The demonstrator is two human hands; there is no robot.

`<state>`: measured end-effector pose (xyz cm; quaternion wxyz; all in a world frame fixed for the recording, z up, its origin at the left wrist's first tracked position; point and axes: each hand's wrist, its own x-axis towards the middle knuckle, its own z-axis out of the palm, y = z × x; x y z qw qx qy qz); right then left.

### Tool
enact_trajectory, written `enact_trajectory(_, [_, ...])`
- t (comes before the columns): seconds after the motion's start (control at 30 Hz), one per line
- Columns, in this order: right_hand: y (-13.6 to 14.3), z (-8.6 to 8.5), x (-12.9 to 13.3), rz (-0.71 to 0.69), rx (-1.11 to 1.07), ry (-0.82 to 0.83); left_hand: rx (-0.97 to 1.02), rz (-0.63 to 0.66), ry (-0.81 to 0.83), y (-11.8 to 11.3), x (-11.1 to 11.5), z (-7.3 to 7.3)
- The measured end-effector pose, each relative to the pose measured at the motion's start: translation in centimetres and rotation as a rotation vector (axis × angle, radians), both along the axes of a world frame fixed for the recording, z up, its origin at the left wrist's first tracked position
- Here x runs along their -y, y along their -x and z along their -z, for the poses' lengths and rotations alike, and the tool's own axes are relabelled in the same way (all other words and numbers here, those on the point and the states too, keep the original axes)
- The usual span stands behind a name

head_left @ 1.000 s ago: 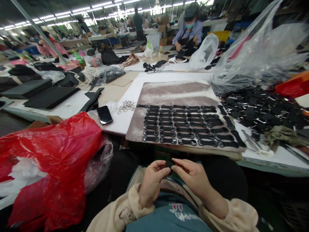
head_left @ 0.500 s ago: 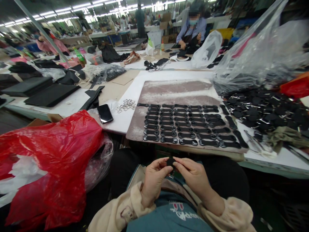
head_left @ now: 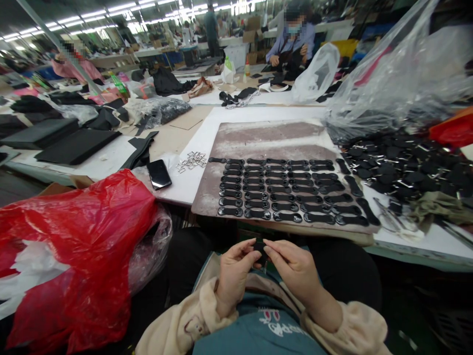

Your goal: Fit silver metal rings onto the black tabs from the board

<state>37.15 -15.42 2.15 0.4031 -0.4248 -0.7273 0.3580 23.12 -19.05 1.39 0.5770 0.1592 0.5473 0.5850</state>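
Note:
Over my lap, my left hand (head_left: pixel 237 266) and my right hand (head_left: pixel 291 264) pinch a small black tab (head_left: pixel 260 246) between thumbs and fingertips. My fingers cover much of it, and whether a metal ring is on it I cannot tell. In front of me lies a worn brown board (head_left: pixel 266 133) carrying rows of black strips (head_left: pixel 287 217) with rounded, glossy ends. Left of the board is a small heap of metal rectangular rings (head_left: pixel 192 161). At the right a large pile of black tabs (head_left: pixel 399 165) with metal rings spreads over the table.
A phone (head_left: pixel 159 174) lies at the table's front edge, above a red plastic bag (head_left: pixel 92 246) on my left. Scissors (head_left: pixel 389 217) and an olive cloth (head_left: pixel 439 209) lie at right. Clear plastic bags (head_left: pixel 399 84) rise behind the pile. A co-worker (head_left: pixel 291 42) sits across the table.
Both hands stay over my lap, still pinching the black tab. The tab has turned slightly, and the metal glint below it no longer shows. The camera view has shifted a little.

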Motion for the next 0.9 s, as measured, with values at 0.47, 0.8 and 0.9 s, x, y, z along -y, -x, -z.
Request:
enact_trajectory(0.47, [0.02,0.2,-0.17,-0.015,-0.033,-0.086,-0.178,0.083,-0.081,0.33,-0.04,0.8])
enact_trajectory(0.8, [0.0,-0.04,-0.39,0.035,-0.052,0.04,-0.222,0.103,-0.093,0.22,-0.16,0.78])
enact_trajectory(0.9, [0.21,0.07,-0.48,0.089,-0.062,0.172,-0.25,0.104,-0.069,0.2,-0.34,1.05])
